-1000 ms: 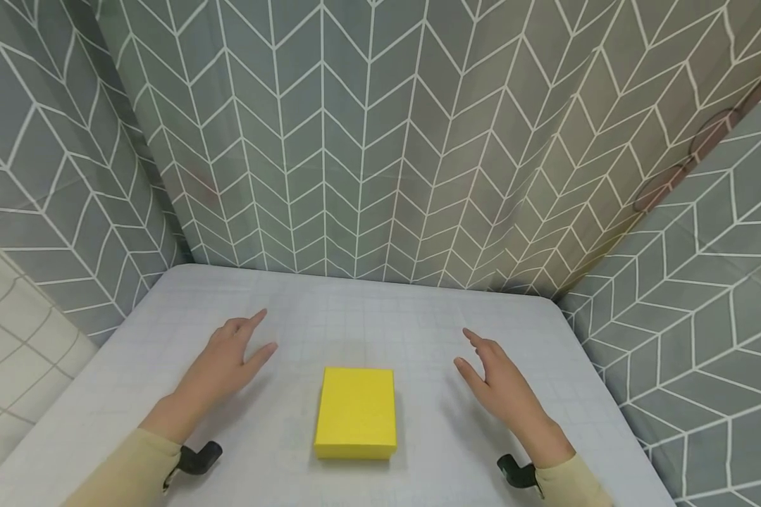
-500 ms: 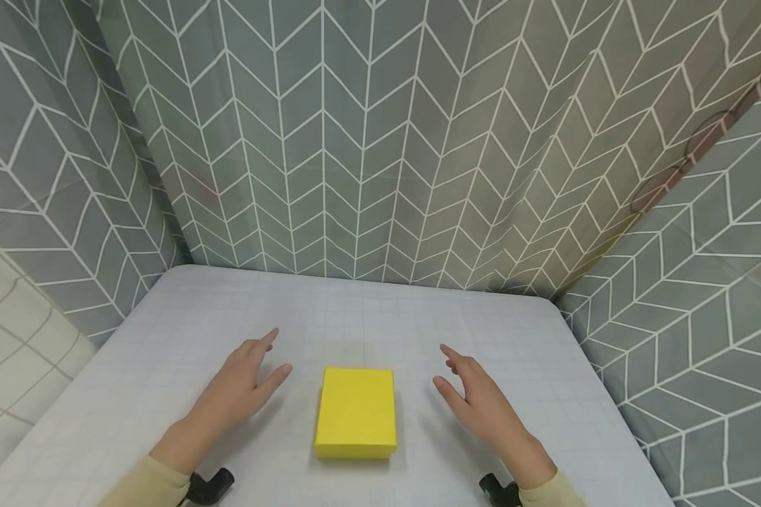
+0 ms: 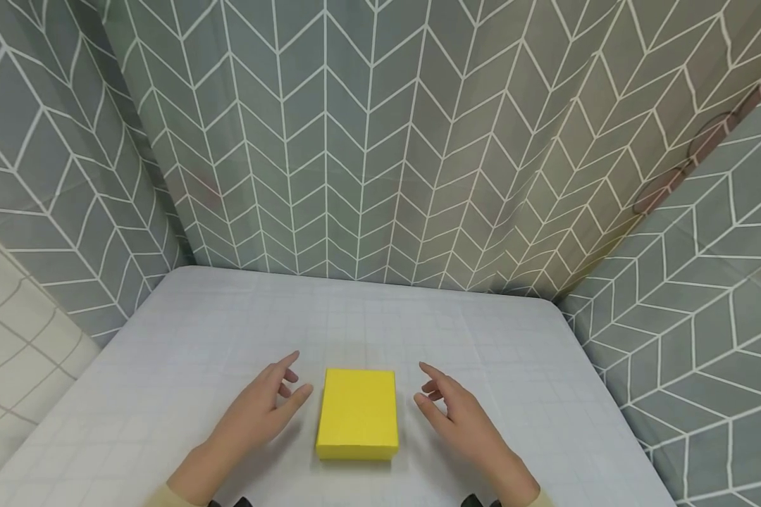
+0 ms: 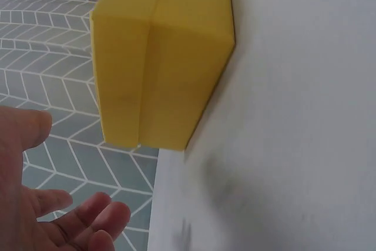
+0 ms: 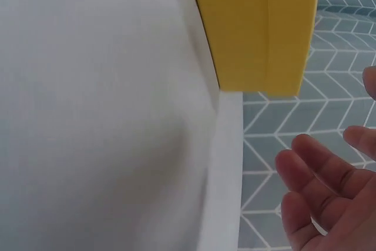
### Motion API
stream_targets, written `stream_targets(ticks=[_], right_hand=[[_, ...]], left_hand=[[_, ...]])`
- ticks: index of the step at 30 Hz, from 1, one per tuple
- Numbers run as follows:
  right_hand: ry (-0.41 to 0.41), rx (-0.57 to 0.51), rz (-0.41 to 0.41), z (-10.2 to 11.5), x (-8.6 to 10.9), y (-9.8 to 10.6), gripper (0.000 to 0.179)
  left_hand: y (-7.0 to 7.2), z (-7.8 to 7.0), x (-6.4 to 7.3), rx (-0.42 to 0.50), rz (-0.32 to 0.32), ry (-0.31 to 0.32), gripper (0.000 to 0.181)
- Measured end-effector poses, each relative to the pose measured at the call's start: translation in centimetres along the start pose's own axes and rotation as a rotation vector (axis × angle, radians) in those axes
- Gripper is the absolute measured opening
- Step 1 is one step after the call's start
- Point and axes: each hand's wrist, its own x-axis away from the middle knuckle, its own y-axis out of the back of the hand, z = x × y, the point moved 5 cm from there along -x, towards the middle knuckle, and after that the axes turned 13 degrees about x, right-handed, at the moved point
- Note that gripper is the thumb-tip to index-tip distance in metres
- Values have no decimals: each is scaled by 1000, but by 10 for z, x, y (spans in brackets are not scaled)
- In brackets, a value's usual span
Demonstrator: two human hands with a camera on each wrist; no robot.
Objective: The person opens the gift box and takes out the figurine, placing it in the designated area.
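A plain yellow box [image 3: 358, 408] lies flat on the white-covered table. Its side, seen close in the left wrist view, carries a seam like the edge of a lid [image 4: 144, 80]. My left hand [image 3: 256, 415] hovers left of the box, thumb and forefinger extended and the other fingers loosely bent, with a gap to the box. On the other side my right hand [image 3: 466, 426] mirrors it, also apart from the box. Both hands hold nothing. In the right wrist view the right fingers [image 5: 326, 183] are relaxed beside the box's side.
The white tablecloth [image 3: 228, 310] covers a table with rounded far corners. Grey curtains [image 3: 355, 141] with a white chevron pattern hang behind it and on the right. At the left edge there is a white cloth with grid lines [image 3: 13, 359].
Both hands have moved inward and toward the wearer, closing in on the box from its two sides. The box stays in place on the table.
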Motion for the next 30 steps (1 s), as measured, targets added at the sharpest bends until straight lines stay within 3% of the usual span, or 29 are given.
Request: stream_targets(ticks=[11,18,30], right_hand=[[48,-120,115,12,4,-19,51],[38,-176,189,15,6,-29,61],[3,-207,247,20,6,-36,63]], left_hand=[[-16,-13,16,102,74,32,71],[-29,-12,20,115,132,-23,69],[-34,-11,23,144,188,5,70]])
